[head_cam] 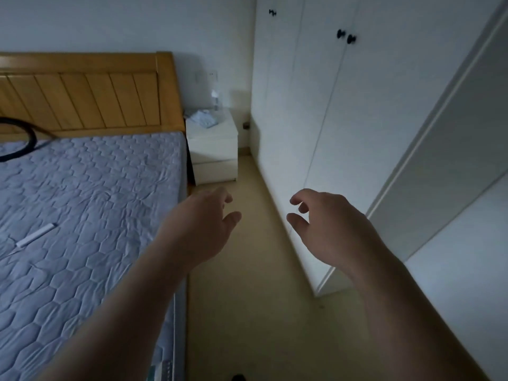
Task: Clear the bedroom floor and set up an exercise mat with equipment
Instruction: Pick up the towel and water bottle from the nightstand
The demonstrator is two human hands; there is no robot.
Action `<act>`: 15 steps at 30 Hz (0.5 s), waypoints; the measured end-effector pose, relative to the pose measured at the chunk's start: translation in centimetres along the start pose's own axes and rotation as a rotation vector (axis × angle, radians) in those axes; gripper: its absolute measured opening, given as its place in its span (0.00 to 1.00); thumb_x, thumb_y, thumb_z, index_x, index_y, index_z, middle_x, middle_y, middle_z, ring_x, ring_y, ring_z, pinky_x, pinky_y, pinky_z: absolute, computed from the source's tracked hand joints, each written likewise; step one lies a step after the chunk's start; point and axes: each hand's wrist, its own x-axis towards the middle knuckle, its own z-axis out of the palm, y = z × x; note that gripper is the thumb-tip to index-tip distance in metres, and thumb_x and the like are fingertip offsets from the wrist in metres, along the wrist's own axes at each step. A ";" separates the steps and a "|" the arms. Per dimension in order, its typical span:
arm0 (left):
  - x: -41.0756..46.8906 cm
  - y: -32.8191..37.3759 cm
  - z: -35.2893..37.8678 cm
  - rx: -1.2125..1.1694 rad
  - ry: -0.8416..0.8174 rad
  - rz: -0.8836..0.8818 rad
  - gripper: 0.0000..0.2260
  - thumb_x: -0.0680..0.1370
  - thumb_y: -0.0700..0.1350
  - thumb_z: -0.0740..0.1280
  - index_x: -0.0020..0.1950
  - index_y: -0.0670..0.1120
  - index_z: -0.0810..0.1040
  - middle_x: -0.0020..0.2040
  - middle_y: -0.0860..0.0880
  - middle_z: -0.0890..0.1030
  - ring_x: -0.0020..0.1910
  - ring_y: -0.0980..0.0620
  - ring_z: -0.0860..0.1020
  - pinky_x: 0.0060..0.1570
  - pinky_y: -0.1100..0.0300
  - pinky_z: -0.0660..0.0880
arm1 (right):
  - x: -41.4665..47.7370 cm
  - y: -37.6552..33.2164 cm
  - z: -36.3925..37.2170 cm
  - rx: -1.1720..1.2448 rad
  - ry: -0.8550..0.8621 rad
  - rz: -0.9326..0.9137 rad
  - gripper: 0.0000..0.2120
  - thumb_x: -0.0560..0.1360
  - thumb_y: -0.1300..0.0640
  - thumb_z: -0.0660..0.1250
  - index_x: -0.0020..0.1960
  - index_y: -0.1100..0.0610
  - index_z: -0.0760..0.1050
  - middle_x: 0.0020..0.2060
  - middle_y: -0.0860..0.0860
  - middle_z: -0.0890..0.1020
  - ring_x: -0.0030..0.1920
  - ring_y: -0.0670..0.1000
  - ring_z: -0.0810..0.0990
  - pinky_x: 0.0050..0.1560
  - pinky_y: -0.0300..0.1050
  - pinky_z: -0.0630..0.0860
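While the left hand (203, 226) and right hand (332, 226) hover empty, fingers loosely curled, the floor (247, 312) beside the bed (82, 188) shows no mat. Risk 1: this narrow strip could buckle a mat against the wardrobe (302, 105) opposite the bed.

Bed (82, 188) left, nightstand (213, 149) beside headboard (82, 97), wardrobe (316, 119) right, floor (247, 298) between

No legible text, brand, number or sign found. Small printed label (163, 367) seen on side edge of mattress (82, 204), near bottom of view; print too blurred to be read.
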 end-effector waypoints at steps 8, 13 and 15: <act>17.6 -3.2 -0.4 -0.029 0.020 -0.058 0.17 0.81 0.56 0.64 0.68 0.53 0.73 0.61 0.54 0.79 0.54 0.56 0.75 0.48 0.59 0.71 | 19.4 -0.4 1.3 0.036 -0.057 -0.043 0.15 0.81 0.45 0.61 0.68 0.44 0.72 0.59 0.43 0.80 0.55 0.50 0.80 0.50 0.46 0.75; 28.3 -5.5 1.6 -0.011 0.023 -0.112 0.16 0.81 0.56 0.63 0.67 0.53 0.73 0.62 0.54 0.78 0.54 0.55 0.76 0.49 0.58 0.71 | 31.6 1.0 3.3 0.065 -0.062 -0.081 0.15 0.81 0.45 0.61 0.67 0.44 0.72 0.58 0.45 0.81 0.55 0.51 0.80 0.51 0.47 0.76; 33.4 -6.3 2.0 -0.001 0.019 -0.145 0.16 0.81 0.56 0.63 0.67 0.53 0.74 0.61 0.53 0.78 0.54 0.54 0.77 0.49 0.57 0.73 | 37.6 1.9 3.7 0.075 -0.064 -0.104 0.15 0.81 0.45 0.61 0.66 0.44 0.72 0.58 0.45 0.81 0.56 0.51 0.80 0.52 0.48 0.76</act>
